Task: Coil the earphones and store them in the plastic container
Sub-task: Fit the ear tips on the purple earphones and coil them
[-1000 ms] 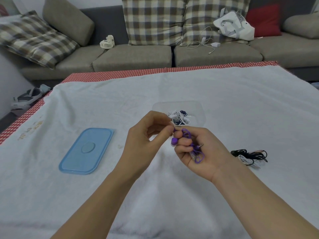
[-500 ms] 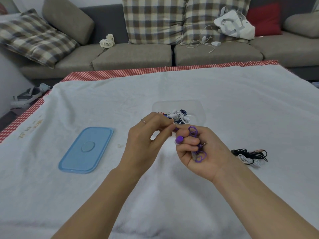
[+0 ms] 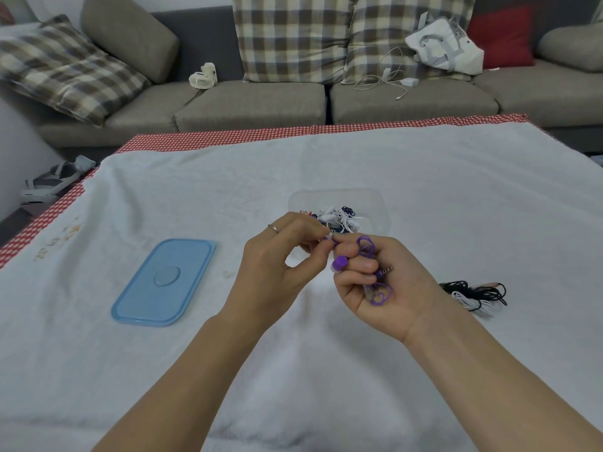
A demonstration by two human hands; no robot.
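Purple earphones (image 3: 367,247) are coiled inside my right hand (image 3: 381,288); loops, one earbud and the metal plug stick out between the fingers. My left hand (image 3: 277,272) pinches the free purple end against the right hand's fingertips. Just behind both hands a clear plastic container (image 3: 378,203) stands on the white cloth, holding white, blue and red earphones (image 3: 339,218).
The container's blue lid (image 3: 164,282) lies flat to the left. A bundle of black and white earphones (image 3: 476,293) lies to the right of my right hand. A grey sofa (image 3: 254,106) with cushions, a small fan and a cable runs behind the table.
My left hand has turned so its back and ring show, still pinching the cord. The purple loop above my right fingers has grown a little. Both hands stay in place.
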